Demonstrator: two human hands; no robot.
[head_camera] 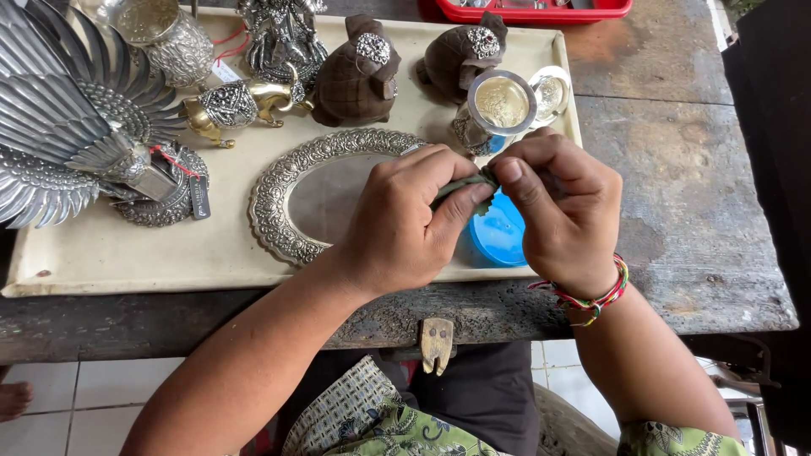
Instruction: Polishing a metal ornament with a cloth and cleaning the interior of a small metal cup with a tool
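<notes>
My left hand and my right hand meet over the front right of a cream tray. Both pinch one small dark green piece with a toothed lower edge, held between thumbs and forefingers. Most of the piece is hidden by my fingers. Under my hands lies a round blue lid. To the left of it rests an oval mirror in an embossed silver frame. My right wrist wears a band of coloured threads.
On the tray stand a silver winged bird, a gold and silver animal figure, two dark brown turtle figures, a silver cup and a silver pot. A red tray sits behind on the worn wooden table.
</notes>
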